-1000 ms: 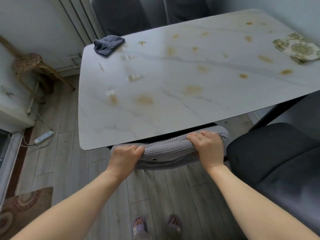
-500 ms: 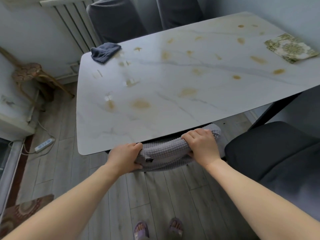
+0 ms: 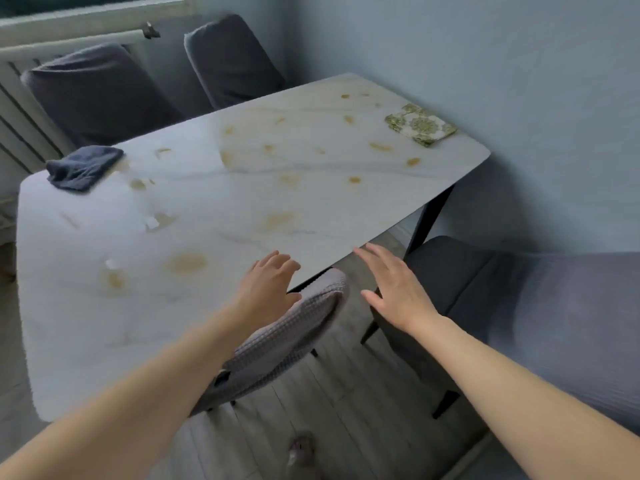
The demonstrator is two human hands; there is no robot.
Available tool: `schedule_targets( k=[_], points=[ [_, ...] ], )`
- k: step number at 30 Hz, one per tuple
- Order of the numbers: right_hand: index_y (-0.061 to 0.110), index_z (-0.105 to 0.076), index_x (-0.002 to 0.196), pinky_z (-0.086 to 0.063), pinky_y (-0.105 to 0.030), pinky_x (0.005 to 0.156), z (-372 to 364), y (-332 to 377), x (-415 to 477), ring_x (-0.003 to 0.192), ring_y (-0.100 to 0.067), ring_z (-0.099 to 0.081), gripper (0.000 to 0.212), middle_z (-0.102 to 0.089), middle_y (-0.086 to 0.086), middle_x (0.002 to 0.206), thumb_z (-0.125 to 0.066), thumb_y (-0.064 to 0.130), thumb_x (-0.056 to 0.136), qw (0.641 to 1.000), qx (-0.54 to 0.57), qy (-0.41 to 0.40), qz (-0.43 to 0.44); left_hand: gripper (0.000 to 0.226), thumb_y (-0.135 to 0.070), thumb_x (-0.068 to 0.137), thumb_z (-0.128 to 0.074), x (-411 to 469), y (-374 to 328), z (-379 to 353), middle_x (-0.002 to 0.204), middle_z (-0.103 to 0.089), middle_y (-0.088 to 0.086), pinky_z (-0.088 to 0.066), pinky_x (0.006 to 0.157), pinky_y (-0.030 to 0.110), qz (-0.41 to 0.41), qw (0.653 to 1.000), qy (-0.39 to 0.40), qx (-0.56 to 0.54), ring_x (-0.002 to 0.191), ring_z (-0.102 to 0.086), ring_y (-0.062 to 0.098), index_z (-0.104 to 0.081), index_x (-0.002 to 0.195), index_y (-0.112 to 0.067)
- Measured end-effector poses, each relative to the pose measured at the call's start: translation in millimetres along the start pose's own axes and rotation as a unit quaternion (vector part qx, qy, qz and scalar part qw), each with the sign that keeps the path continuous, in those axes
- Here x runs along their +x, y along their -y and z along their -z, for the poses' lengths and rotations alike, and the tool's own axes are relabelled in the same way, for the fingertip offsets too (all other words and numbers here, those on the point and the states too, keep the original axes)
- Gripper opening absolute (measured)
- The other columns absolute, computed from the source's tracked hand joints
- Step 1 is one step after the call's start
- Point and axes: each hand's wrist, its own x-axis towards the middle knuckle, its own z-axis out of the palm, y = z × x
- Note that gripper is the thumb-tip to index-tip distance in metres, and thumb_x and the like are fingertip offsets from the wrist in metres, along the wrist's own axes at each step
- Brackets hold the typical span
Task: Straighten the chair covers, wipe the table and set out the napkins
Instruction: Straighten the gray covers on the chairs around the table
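A white marble-look table [image 3: 104, 323] carries several brown stains. A dark blue cloth [image 3: 83, 167] lies crumpled at its far left corner. A folded green-patterned napkin stack [image 3: 419, 124] sits at the far right corner. Below the near edge, a chair with a grey waffle-knit cover [image 3: 280, 337] is pushed under the table. My left hand [image 3: 268, 284] hovers just above that chair's top with relaxed fingers, holding nothing. My right hand [image 3: 394, 287] is spread out in the air to the right of the chair, between it and a dark-covered chair [image 3: 502, 299].
Two more dark-covered chairs [image 3: 104, 95] [image 3: 232, 60] stand on the far side, in front of a radiator [image 3: 17, 109] and a window sill. A pale blue wall [image 3: 485, 81] runs along the right. Grey plank floor [image 3: 346, 410] lies below, with my foot visible.
Both hands have let go of the grey chair cover and lifted off with fingers spread. The view has swung up and to the right, bringing the far chairs and wall in.
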Motion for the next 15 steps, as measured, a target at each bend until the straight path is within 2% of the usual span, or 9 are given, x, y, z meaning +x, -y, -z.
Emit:
schedule_targets(
  k=[3, 7, 12, 15],
  points=[
    [0.029, -0.022, 0.148, -0.030, -0.037, 0.110, 26, -29, -19, 0.135, -0.023, -0.032, 0.071, -0.020, 0.000, 0.155, -0.060, 0.020, 0.088, 0.993, 0.013, -0.062, -0.098, 0.059, -0.033, 0.089, -0.061, 35, -35, -5, 0.150, -0.034, 0.004, -0.022, 0.116, 0.037, -0.059, 0.998, -0.009, -0.034, 0.143, -0.021, 0.024, -0.038, 0.141, -0.017],
    [0.027, -0.029, 0.146, -0.035, -0.041, 0.107, 46, -58, -39, 0.132, -0.026, -0.036, 0.066, -0.023, 0.000, 0.154, -0.059, 0.020, 0.088, 0.978, -0.033, -0.083, -0.187, 0.061, -0.028, 0.086, -0.063, 61, -72, -7, 0.147, -0.036, 0.005, -0.023, 0.113, 0.034, -0.104, 0.993, -0.001, -0.056, 0.140, -0.025, 0.024, -0.039, 0.140, -0.016],
    [0.027, -0.043, 0.138, -0.032, -0.042, 0.107, 76, -107, -92, 0.132, -0.029, -0.036, 0.052, -0.029, -0.001, 0.152, -0.057, 0.019, 0.088, 0.940, -0.082, -0.108, -0.312, 0.061, -0.025, 0.084, -0.066, 91, -135, -15, 0.143, -0.041, 0.003, -0.031, 0.111, 0.036, -0.188, 0.979, 0.025, -0.075, 0.136, -0.032, 0.022, -0.040, 0.138, -0.015],
    [0.027, -0.047, 0.134, -0.034, -0.044, 0.104, 94, -135, -129, 0.130, -0.031, -0.037, 0.047, -0.031, -0.003, 0.151, -0.056, 0.016, 0.089, 0.915, -0.109, -0.112, -0.373, 0.065, -0.027, 0.083, -0.068, 103, -172, -25, 0.145, -0.039, 0.003, -0.029, 0.113, 0.040, -0.221, 0.971, 0.055, -0.077, 0.140, -0.028, 0.025, -0.038, 0.140, -0.016]
  ],
)
